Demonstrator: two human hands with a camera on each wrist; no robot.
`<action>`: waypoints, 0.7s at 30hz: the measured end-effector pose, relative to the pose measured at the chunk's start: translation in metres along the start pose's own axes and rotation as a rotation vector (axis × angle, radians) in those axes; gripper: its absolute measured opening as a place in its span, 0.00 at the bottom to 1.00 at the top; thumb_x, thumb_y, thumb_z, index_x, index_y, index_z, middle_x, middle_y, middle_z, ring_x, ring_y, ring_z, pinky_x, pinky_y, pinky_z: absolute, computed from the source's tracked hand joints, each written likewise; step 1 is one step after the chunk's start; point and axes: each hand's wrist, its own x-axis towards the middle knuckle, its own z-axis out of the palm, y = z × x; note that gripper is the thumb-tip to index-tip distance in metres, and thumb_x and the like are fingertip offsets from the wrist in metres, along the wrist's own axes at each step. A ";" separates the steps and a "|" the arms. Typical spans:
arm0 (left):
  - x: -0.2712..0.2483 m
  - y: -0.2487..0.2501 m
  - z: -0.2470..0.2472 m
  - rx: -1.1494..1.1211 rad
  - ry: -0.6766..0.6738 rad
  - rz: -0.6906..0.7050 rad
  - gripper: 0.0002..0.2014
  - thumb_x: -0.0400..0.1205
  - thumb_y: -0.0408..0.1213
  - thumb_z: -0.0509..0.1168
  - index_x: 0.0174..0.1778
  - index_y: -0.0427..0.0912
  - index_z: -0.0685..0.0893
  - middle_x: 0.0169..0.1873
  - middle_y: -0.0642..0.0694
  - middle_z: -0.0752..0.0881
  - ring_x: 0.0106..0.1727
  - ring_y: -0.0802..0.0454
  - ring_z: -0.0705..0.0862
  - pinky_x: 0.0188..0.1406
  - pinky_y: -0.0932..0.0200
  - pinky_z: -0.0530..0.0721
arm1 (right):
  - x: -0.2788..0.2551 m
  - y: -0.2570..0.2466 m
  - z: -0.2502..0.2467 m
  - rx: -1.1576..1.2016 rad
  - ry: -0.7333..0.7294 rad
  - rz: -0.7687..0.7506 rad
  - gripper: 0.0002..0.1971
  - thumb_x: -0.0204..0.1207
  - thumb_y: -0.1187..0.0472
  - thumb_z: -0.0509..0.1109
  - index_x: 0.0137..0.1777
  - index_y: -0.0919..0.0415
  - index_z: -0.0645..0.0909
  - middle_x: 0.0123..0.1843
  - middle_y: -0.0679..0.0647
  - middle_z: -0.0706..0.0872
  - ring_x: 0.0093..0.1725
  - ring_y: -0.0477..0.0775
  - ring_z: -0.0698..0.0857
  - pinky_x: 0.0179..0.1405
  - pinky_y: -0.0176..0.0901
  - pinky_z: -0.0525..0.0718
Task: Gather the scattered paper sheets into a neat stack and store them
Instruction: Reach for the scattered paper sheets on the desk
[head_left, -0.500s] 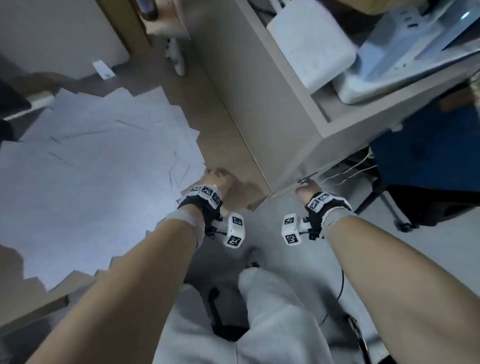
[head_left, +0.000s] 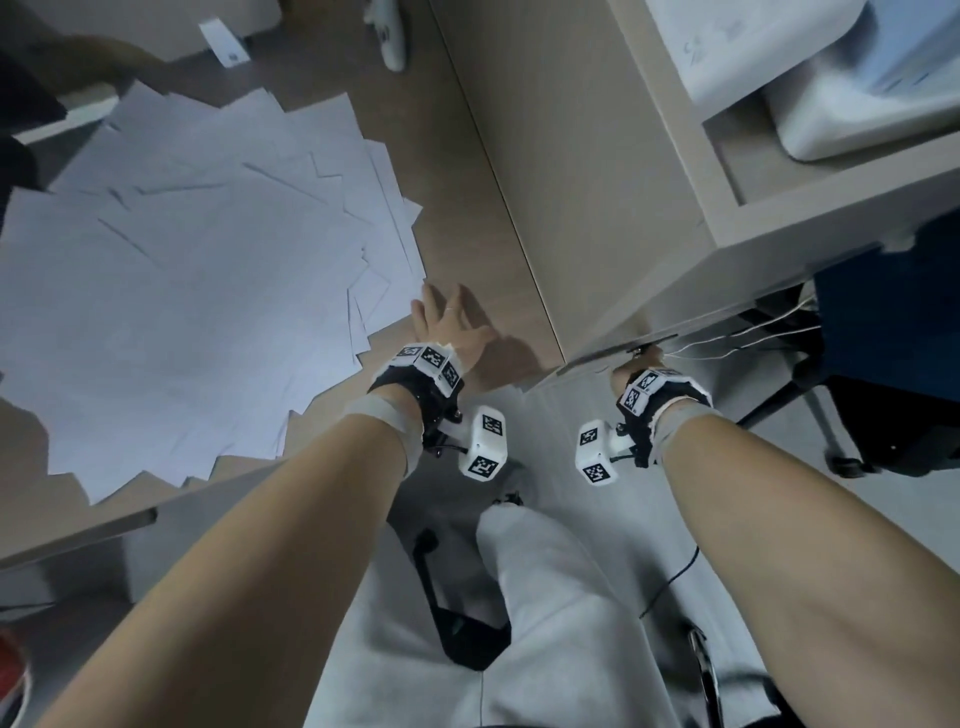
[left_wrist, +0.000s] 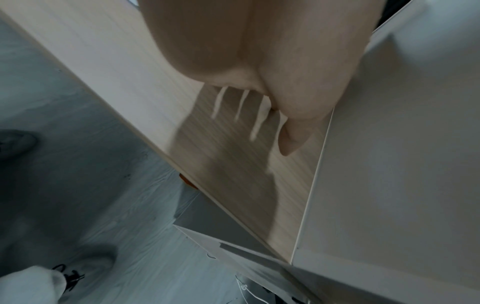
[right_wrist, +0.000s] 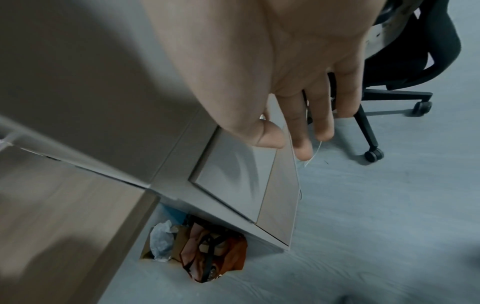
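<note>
Several white paper sheets lie fanned and overlapping across the wooden desk, filling the left of the head view. My left hand hovers over bare desk just right of the pile's nearest corners, with its fingers straight and spread and nothing in it. In the left wrist view this left hand casts a finger shadow on the desk. My right hand is at the desk's right corner, holding the top edge of a thin cabinet door between the thumb and the fingers.
A tall wooden shelf unit stands on the desk right of the papers, with a white printer on it. A black office chair stands to the right. Bags lie on the floor under the desk. My grey-trousered leg is below.
My left hand, curled at the paper pile's edge before, now has its fingers straight and spread. The right hand stays at the cabinet door.
</note>
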 end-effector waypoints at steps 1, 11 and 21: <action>0.002 -0.001 0.002 -0.013 0.006 0.008 0.45 0.68 0.54 0.65 0.84 0.53 0.58 0.86 0.44 0.45 0.85 0.41 0.44 0.82 0.48 0.50 | 0.000 0.004 0.003 -0.089 0.018 -0.002 0.27 0.84 0.65 0.61 0.81 0.72 0.60 0.78 0.68 0.67 0.76 0.67 0.71 0.70 0.50 0.72; -0.018 0.012 -0.004 0.024 0.011 0.011 0.40 0.78 0.43 0.65 0.85 0.50 0.55 0.85 0.44 0.37 0.85 0.39 0.37 0.84 0.43 0.47 | -0.011 0.036 0.012 -0.088 0.221 0.184 0.23 0.74 0.56 0.64 0.67 0.65 0.78 0.63 0.62 0.82 0.61 0.63 0.82 0.61 0.52 0.81; -0.015 -0.011 -0.007 -0.086 -0.068 0.064 0.35 0.67 0.48 0.64 0.73 0.40 0.75 0.82 0.41 0.58 0.81 0.40 0.56 0.80 0.46 0.62 | -0.008 0.031 0.068 -0.439 -0.180 0.002 0.13 0.75 0.66 0.62 0.57 0.64 0.83 0.55 0.64 0.85 0.60 0.69 0.81 0.67 0.63 0.75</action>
